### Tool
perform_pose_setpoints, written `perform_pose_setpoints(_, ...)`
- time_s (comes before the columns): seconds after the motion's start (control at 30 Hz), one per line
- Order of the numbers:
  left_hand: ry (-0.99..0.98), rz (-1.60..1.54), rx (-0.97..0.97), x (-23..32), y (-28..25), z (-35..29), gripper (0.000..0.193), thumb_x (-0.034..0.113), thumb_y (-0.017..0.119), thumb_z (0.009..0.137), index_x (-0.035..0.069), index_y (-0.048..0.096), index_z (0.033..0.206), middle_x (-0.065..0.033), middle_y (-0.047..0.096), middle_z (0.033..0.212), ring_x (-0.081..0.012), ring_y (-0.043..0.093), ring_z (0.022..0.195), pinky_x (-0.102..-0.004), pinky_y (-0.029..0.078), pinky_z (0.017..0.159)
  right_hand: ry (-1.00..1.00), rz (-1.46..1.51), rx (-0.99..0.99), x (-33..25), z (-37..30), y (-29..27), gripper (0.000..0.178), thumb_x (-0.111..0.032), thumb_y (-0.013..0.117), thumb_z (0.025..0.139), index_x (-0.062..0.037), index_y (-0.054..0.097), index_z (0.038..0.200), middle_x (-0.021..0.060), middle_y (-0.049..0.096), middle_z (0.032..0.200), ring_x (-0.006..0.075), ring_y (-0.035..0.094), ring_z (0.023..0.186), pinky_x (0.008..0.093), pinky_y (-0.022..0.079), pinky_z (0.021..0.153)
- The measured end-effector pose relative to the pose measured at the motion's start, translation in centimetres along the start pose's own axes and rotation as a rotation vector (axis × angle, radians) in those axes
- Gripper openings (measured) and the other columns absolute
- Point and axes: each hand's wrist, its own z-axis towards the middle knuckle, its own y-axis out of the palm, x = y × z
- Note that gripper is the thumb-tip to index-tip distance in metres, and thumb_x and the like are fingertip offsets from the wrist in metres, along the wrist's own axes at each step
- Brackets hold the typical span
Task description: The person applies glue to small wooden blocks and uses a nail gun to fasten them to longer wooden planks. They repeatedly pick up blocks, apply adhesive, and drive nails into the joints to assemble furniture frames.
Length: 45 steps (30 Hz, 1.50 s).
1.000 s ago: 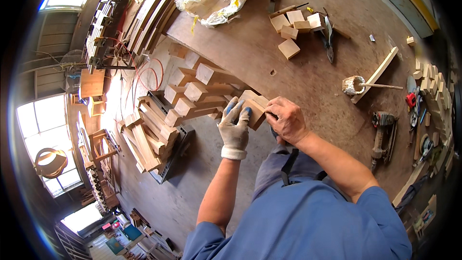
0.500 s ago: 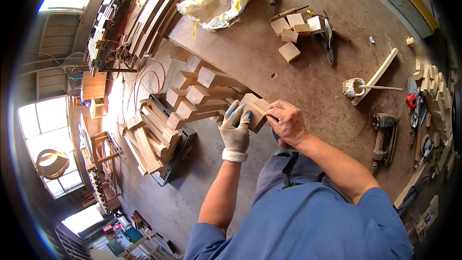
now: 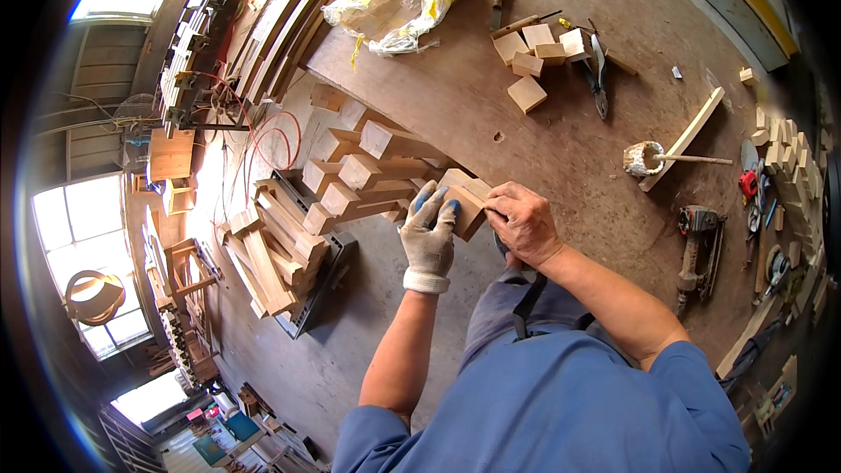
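Note:
A light wooden block [image 3: 470, 210] is between my hands at the near edge of the workbench. My left hand [image 3: 429, 241], in a pale knitted glove with blue-stained fingertips, grips its left side. Bare and curled, my right hand [image 3: 526, 226] pinches the block's right end; whether something small is also under those fingers is hidden. Just beyond the left hand, squared wooden legs [image 3: 385, 172] lie stacked with their ends toward the bench.
On the bench [image 3: 420, 96] are small wood blocks [image 3: 526, 94], pliers [image 3: 599, 79], a crusted glue pot [image 3: 644, 158] with a stick, a wood strip [image 3: 688, 136] and a power tool [image 3: 698, 250]. A plastic bag [image 3: 399, 0] lies far left. More wood pieces [image 3: 272, 267] fill a low stand.

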Motion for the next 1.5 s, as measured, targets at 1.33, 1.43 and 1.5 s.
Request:
perform_pose_setpoints(1.33,-0.003,-0.04,0.035,-1.0,0.3,-0.2,0.035,0.015,0.077,0.095,0.003,0.077,0.127,-0.0185,0.068,0.143,-0.0277,0.07,0.125,-0.0376,0.055,0.106,0.465,-0.553,0.192,8.7,-16.8,-19.6,0.016,-0.01,0.075,0.093,-0.004,0.075,0.107,0.0146,0.073,0.096,0.0288,0.071,0.083,0.0397,0.057,0.076)
perform_pose_setpoints(1.43,-0.009,-0.048,0.032,-0.5,0.3,-0.2,0.034,0.015,0.077,0.095,0.002,0.077,0.127,-0.0188,0.067,0.144,-0.0275,0.07,0.125,-0.0376,0.055,0.106,0.731,-0.723,0.255,12.9,-23.1,-26.8,0.038,-0.016,0.077,0.093,-0.0029,0.068,0.127,0.0189,0.069,0.117,0.0376,0.068,0.107,0.0451,0.055,0.093)
perform_pose_setpoints(1.5,-0.018,-0.053,0.026,-0.3,0.3,-0.2,0.034,0.015,0.077,0.095,0.002,0.077,0.127,-0.019,0.067,0.144,-0.0273,0.069,0.126,-0.0376,0.055,0.106,0.686,-1.051,0.254,14.5,-26.1,-29.4,0.059,-0.022,0.08,0.092,-0.0041,0.058,0.144,0.0208,0.068,0.12,0.0391,0.068,0.109,0.0458,0.054,0.096)
